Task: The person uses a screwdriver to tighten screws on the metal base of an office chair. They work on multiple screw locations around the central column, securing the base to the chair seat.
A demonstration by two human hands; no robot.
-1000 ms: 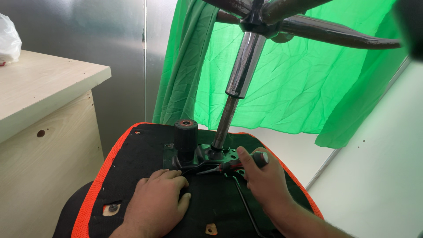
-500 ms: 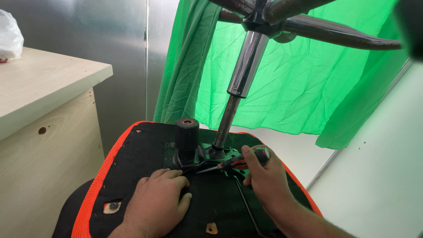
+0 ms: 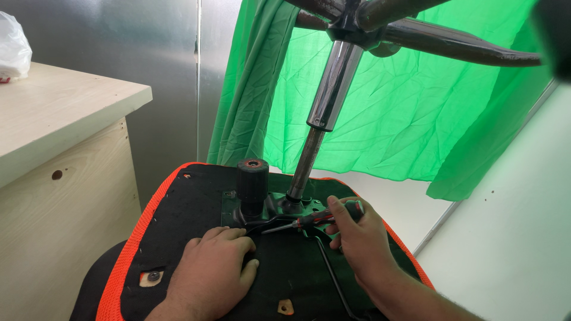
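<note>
An office chair lies upside down, its black seat underside [image 3: 196, 205] edged in orange facing me. A chrome gas column [image 3: 331, 89] rises from the black metal mechanism plate [image 3: 275, 209] to the dark star base [image 3: 440, 41] overhead. My right hand [image 3: 360, 238] grips a red-and-black screwdriver [image 3: 309, 220], its tip pointing left at the plate beside a black round knob [image 3: 252, 178]. My left hand [image 3: 211, 273] rests flat on the seat underside, fingers touching the plate's near edge.
A light wooden desk [image 3: 53, 148] stands at the left with a white plastic bag [image 3: 13, 50] on it. Green cloth [image 3: 386, 113] hangs behind, in front of a grey metal wall [image 3: 143, 47]. A white surface [image 3: 517, 226] runs along the right.
My right hand has lifted slightly and shifted its hold on the screwdriver, bringing the tool more level toward the plate. My left hand has stayed in place.
</note>
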